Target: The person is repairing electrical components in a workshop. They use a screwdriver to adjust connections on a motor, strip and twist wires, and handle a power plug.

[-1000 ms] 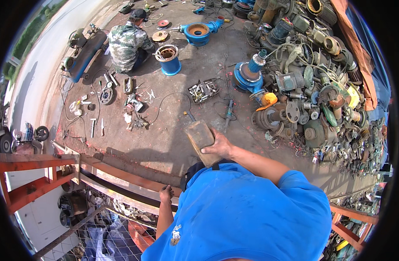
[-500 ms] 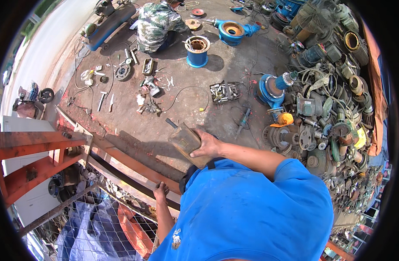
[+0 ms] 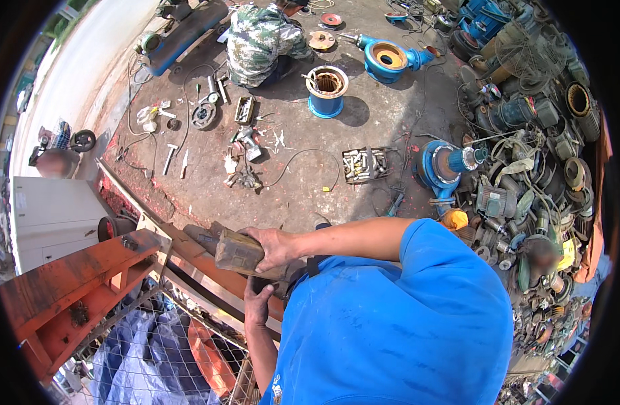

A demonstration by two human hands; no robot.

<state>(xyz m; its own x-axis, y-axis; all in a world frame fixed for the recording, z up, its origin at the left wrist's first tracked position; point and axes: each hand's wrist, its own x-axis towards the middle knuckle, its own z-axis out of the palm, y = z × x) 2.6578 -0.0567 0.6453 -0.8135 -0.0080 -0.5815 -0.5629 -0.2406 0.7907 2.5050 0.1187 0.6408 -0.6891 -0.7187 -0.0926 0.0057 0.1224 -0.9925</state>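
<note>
A worn, brownish, box-shaped block is held out over the orange beam, in front of my blue shirt. My right hand grips it from above near its near end, the thumb toward me. At its far end a dark, blunt piece sticks out to the left; I cannot tell whether it belongs to the block. Just below the block is my left hand, raised with its thumb showing. The block's lower edge hides its fingertips, so any contact is unclear.
An orange steel frame and wire mesh stand at the left. Beyond the beam lie a hammer, a box of metal parts and a blue motor housing. A person in camouflage crouches behind. Machine parts heap up at right.
My right hand has carried the block leftward from over the ground to over the beam. My left hand has come off the beam, up beneath the block. The view has shifted too.
</note>
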